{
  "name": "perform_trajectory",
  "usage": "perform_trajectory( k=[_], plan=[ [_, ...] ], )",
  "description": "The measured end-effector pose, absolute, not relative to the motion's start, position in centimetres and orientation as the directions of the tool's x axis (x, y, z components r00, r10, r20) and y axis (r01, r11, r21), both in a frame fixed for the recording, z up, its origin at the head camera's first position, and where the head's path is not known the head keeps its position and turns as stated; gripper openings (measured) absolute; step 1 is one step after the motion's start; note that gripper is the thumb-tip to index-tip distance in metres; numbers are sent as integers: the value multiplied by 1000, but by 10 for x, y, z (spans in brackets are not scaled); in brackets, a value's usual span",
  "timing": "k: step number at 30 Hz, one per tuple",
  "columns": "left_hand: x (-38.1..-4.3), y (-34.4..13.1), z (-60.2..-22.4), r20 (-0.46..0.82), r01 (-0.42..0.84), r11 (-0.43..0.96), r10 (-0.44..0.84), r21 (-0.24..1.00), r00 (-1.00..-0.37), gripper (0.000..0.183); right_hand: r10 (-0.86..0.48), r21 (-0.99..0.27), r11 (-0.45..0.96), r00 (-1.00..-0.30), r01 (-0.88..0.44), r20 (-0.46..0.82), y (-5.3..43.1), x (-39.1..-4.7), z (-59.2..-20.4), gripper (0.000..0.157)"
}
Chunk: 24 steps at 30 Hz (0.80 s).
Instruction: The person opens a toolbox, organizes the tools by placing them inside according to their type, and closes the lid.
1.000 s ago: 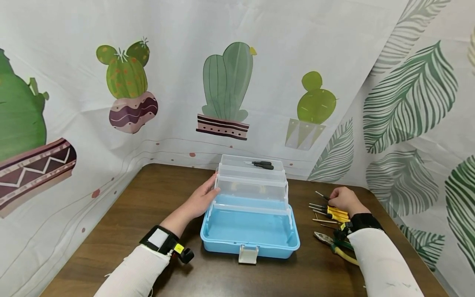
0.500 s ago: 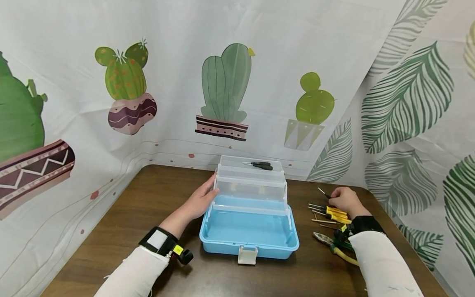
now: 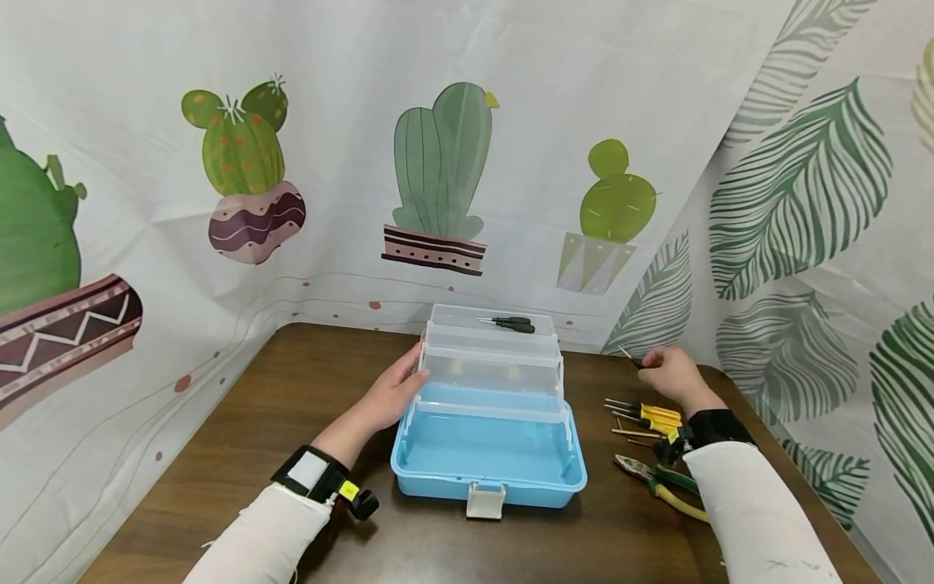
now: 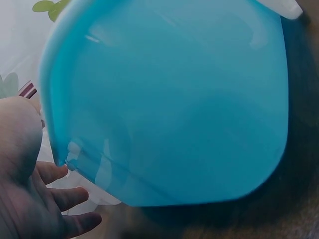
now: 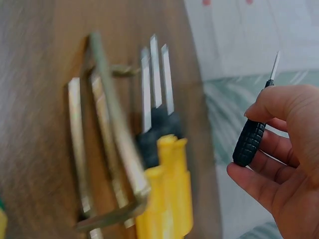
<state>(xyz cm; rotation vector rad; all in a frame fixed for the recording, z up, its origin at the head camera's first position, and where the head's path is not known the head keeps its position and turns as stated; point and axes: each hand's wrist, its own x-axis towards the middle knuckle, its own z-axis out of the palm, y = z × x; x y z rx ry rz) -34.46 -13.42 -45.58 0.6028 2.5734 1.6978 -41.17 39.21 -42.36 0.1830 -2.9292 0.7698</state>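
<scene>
My right hand [image 3: 679, 380] pinches a small screwdriver with a black ribbed handle [image 5: 249, 142] between thumb and fingers, its thin metal blade sticking out past the thumb. It is raised over the table's back right part. My left hand [image 3: 394, 393] rests against the left side of a light blue toolbox [image 3: 489, 491], at its clear fold-out trays [image 3: 492, 375]. In the left wrist view its fingers are extended and spread by the tray edge. Two black-handled screwdrivers [image 3: 514, 324] lie in the top tray. The blue bottom compartment holds nothing visible.
Right of the toolbox lie several yellow-handled screwdrivers [image 3: 660, 415], brass-coloured L-shaped hex keys [image 5: 75, 144] and pliers with green and yellow handles [image 3: 679, 499]. A white latch [image 3: 486, 501] hangs at the toolbox front. A patterned cloth [image 3: 336, 162] borders the wooden table [image 3: 321, 365].
My right hand has lifted the small black screwdriver up and slightly back, away from the yellow-handled screwdrivers. The left hand and the toolbox have stayed in place.
</scene>
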Motion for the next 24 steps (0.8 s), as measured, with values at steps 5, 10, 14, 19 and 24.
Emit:
perform_trajectory(
  k=[5,10,14,19,24],
  plan=[
    [-345,-133,-456,181,274,326,289,905,-940,57,-108,-490,851,-977,-187,185,377,-414,-402,24],
    [-335,-129,-440,148,234,320,271,918,-951,56,-133,-470,852,-963,-231,233,363,-413,-380,23],
    [-325,-129,-426,155,246,325,281,913,-947,55,-155,-455,851,-954,-261,258,352,-411,-360,21],
    [-320,-129,-420,175,266,331,280,905,-944,54,-189,-437,849,-943,-298,274,338,-412,-337,18],
    [-319,-127,-421,190,273,326,264,905,-946,53,-229,-411,847,-929,-338,291,325,-415,-319,14]
  ],
)
